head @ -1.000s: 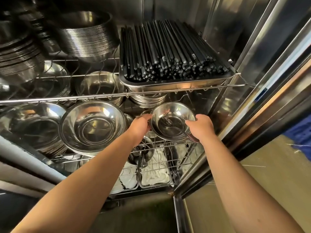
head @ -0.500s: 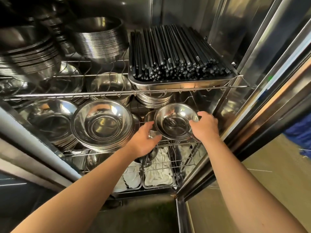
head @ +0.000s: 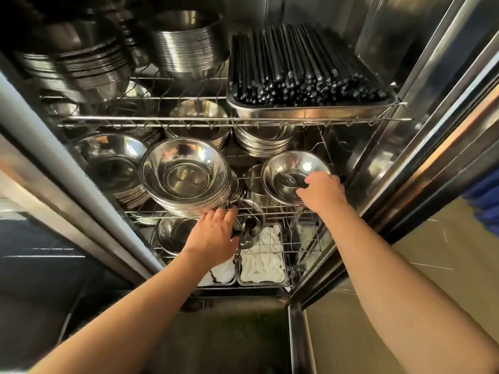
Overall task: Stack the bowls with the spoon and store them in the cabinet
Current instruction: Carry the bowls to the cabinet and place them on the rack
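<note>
Inside an open steel cabinet (head: 432, 109), a stack of bowls (head: 186, 176) sits at the left of the middle wire shelf (head: 270, 211). Below its front rim, the left hand (head: 213, 236) hangs with fingers (head: 224, 215) spread, gripping nothing. To the right, a smaller bowl (head: 293, 174) with a spoon (head: 287, 182) inside rests on the same shelf; the right hand (head: 322, 191) lies over its near rim, fingers curled, grip unclear. Above it, a tray (head: 310, 110) holds black chopsticks (head: 302, 66).

No text, label, brand, number or sign is being shown readably anywhere in the view; nothing legible is being carried by the steel surfaces or the stored items.
</note>
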`<move>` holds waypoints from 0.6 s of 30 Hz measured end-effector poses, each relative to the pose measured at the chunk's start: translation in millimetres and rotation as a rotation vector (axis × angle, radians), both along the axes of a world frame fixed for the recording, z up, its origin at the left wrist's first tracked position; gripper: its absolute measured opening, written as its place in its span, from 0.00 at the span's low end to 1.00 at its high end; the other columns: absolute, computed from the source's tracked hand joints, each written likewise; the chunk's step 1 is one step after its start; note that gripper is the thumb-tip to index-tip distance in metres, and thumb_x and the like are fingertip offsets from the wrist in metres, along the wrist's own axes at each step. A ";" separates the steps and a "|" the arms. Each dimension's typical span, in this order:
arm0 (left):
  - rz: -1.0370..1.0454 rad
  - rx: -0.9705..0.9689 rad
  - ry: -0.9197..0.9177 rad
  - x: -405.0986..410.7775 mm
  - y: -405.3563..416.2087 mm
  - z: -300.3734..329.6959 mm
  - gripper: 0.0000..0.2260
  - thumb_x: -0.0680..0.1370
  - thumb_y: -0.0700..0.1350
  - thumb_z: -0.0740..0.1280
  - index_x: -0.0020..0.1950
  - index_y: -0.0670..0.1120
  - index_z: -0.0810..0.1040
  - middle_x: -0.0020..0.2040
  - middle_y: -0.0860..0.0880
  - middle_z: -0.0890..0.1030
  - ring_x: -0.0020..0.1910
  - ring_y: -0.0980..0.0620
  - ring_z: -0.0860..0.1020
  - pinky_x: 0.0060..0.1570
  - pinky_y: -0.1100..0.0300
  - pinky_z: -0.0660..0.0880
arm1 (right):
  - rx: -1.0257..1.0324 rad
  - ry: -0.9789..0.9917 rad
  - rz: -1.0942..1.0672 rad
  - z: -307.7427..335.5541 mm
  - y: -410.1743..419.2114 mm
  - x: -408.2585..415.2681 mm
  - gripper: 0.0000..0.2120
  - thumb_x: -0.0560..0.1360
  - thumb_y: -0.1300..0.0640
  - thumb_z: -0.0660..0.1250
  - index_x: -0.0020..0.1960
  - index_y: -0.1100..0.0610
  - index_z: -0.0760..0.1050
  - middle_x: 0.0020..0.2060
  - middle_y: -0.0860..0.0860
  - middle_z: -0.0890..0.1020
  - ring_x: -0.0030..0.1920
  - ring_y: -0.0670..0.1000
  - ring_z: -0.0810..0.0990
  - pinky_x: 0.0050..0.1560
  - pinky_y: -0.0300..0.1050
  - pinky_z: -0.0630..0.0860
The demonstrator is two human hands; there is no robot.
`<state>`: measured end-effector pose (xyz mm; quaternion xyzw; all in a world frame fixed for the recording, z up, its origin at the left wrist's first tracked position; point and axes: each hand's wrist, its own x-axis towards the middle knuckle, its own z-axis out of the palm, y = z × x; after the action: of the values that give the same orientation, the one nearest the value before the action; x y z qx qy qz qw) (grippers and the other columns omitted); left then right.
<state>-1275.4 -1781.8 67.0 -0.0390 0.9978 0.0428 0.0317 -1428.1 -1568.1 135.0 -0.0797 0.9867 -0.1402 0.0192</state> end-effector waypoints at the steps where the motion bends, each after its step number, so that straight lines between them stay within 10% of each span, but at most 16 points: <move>1: 0.004 -0.035 -0.001 2.5 -1.1 -3.1 0.37 0.79 0.61 0.60 0.82 0.46 0.52 0.76 0.43 0.68 0.75 0.42 0.66 0.76 0.46 0.62 | 0.022 0.000 0.002 -1.5 -1.3 0.0 0.18 0.76 0.51 0.69 0.62 0.57 0.79 0.56 0.58 0.82 0.60 0.61 0.76 0.58 0.55 0.74; 18: 0.046 -0.069 -0.026 15.3 1.3 -19.3 0.46 0.76 0.64 0.64 0.82 0.48 0.41 0.82 0.42 0.54 0.81 0.41 0.50 0.79 0.42 0.53 | -0.002 0.026 0.051 -9.1 -2.0 15.9 0.08 0.75 0.60 0.67 0.38 0.59 0.80 0.30 0.52 0.75 0.35 0.55 0.76 0.33 0.41 0.69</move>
<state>-1260.1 -1780.5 47.7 -0.0637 0.9970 0.0085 0.0425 -1412.2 -1570.1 125.9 -0.1067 0.9844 -0.1394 0.0098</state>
